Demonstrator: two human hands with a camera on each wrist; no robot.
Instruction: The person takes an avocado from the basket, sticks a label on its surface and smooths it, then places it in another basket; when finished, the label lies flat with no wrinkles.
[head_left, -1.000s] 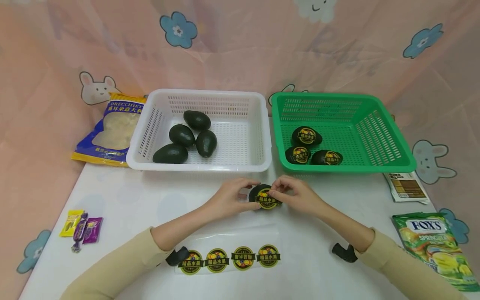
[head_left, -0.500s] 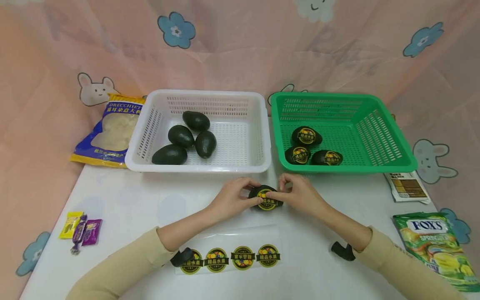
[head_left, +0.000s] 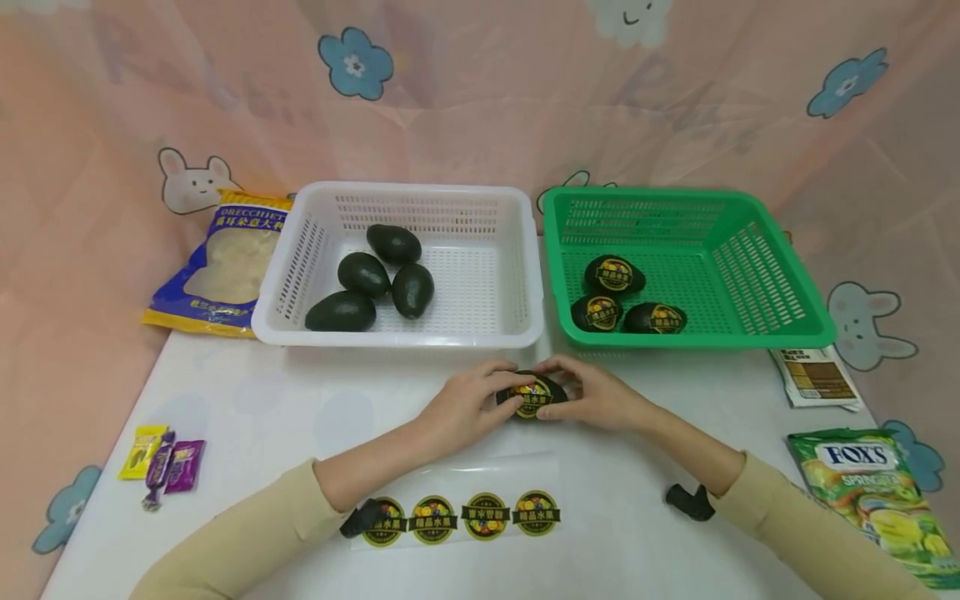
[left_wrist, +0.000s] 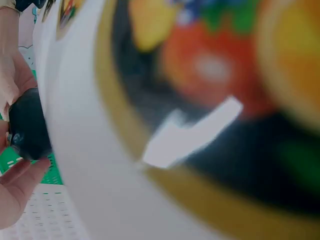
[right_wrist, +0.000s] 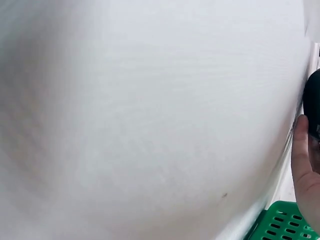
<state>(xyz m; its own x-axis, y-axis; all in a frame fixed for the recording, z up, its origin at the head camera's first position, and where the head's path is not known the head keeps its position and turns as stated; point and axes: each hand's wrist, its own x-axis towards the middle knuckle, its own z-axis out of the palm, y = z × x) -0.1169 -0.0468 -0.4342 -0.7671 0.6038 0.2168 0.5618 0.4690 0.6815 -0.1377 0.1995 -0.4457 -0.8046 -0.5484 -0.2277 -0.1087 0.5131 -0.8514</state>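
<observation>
Between both hands, a dark green avocado (head_left: 553, 390) lies low in front of the baskets. On its side facing me is a round black-and-gold fruit sticker (head_left: 535, 405). My left hand (head_left: 467, 403) holds the left end, its thumb and a finger at the sticker. The right hand (head_left: 603, 395) grips the other end between thumb and fingers. In the left wrist view the avocado (left_wrist: 29, 122) appears at the left edge between fingers. At the right edge of the right wrist view, a thumb touches the avocado (right_wrist: 312, 100).
A clear sheet (head_left: 480, 477) with several stickers lies near the forearms. The white basket (head_left: 405, 338) holds several plain avocados, the green basket (head_left: 705, 338) three stickered ones. Around them are a pasta bag (head_left: 232, 258), wrapped candies (head_left: 159, 467), a FOX'S bag (head_left: 873, 500) and a brown-white packet (head_left: 816, 377).
The right hand has gone from pinching at the sticker's right edge, through pressing on it, to spreading round the avocado's right end. Left fingers have moved over onto the sticker.
</observation>
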